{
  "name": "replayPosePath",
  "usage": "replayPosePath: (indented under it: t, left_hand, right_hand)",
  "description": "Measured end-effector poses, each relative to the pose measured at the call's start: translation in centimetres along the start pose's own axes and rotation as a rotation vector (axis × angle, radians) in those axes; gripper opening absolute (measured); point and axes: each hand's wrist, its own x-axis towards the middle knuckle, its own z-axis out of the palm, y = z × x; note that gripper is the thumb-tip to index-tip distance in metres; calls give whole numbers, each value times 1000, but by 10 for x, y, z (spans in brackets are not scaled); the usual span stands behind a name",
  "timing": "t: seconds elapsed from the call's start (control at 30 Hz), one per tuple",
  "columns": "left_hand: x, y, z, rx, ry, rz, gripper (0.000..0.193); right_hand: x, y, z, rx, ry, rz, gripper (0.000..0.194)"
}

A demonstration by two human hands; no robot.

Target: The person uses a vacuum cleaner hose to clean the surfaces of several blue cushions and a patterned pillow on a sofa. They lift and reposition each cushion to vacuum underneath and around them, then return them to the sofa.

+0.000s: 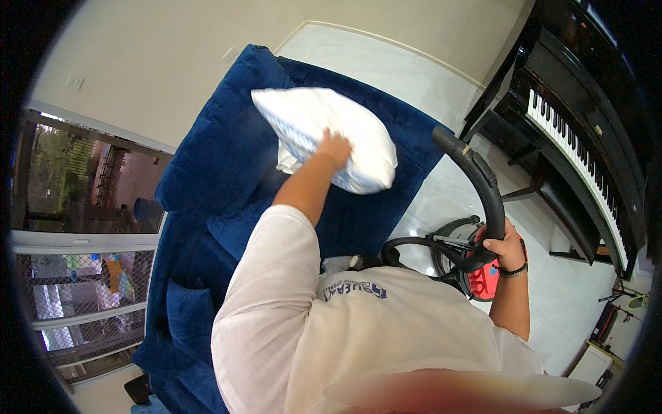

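My left hand (336, 149) grips a white pillow (331, 111) with a blue patterned band along its near side. Motion blurs the pillow's edge, and it is over the seat of a dark blue plush sofa (207, 134). To the right, my right hand (507, 251) is wrapped around the black curved handle (473, 160) of a vacuum cleaner hose. Below that hand, a red and black vacuum cleaner (483, 279) stands on the floor, partly hidden by my forearm and the hose. My fingertips on the pillow are partly hidden in its folds.
A black upright piano (574, 93) stands at the right with a black bench (561, 207) before it. Glossy white floor tiles (429, 194) show between sofa and piano. A sliding glass door (88, 238) is at the left. A blue cushion (190, 315) rests on the sofa.
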Motion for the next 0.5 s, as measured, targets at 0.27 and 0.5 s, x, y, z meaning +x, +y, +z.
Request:
replayPosePath:
  t: [0.27, 0.5]
  left_hand:
    - [-99, -51, -59, -576, 499, -276, 30]
    - [-302, -70, -73, -1393, 885, -445, 30]
  right_hand:
    - [4, -29, 27, -222, 149, -191, 44]
    - [-16, -76, 162, -291, -187, -612, 41]
